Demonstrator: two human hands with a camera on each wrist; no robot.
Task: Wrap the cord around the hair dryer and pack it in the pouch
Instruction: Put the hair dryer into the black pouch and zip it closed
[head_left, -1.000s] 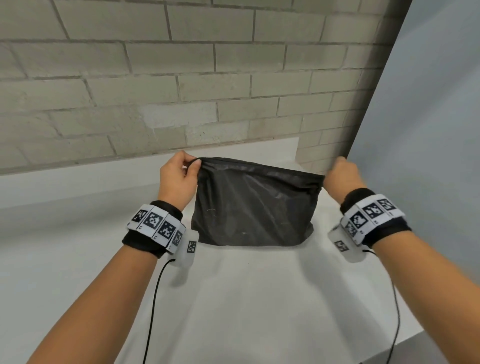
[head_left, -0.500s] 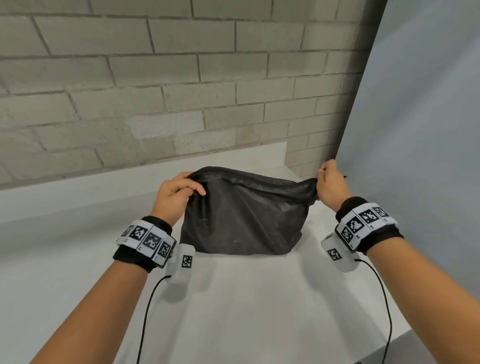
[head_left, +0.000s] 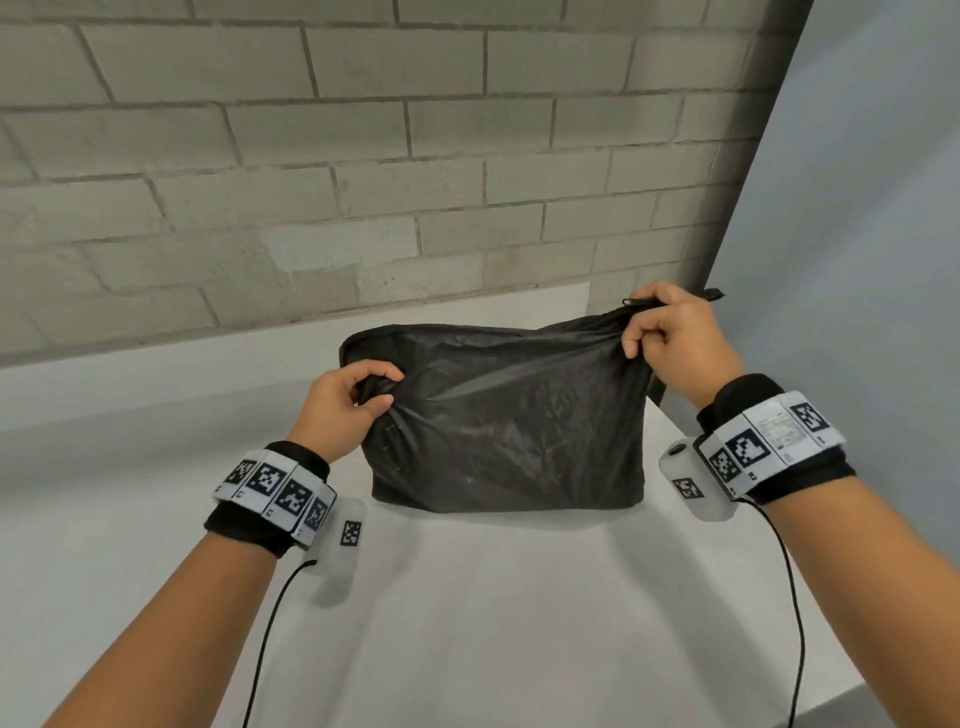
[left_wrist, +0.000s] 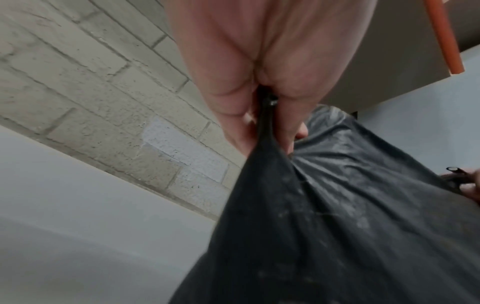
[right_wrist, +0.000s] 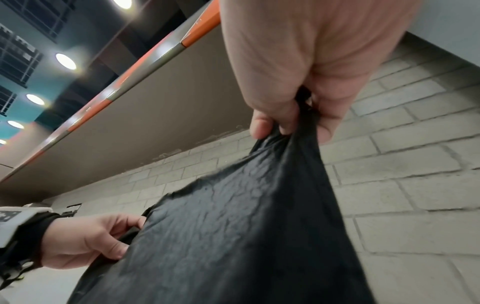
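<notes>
Both hands grip the black pouch (head_left: 506, 421), which stands upright on the white table (head_left: 493, 613) near the brick wall (head_left: 363, 156). Left hand (head_left: 345, 408) pinches a bunch of fabric at the upper left side, thumb and fingers curled on it. Right hand (head_left: 675, 343) is clenched on the top right corner, lifting it; a small zipper pull (head_left: 631, 300) pokes out just beside its knuckles. Hair dryer and cord not visible; pouch looks bulky, so probably inside, can't confirm.

Risks: right corner pulled higher than left, so the thin fabric could slip from the pinch and the pouch tip or sag. If the zipper isn't fully closed (can't tell), tilting could let the contents slide toward the opening. Pouch sits close to the table's right edge, so a sideways tug might drag it off.
</notes>
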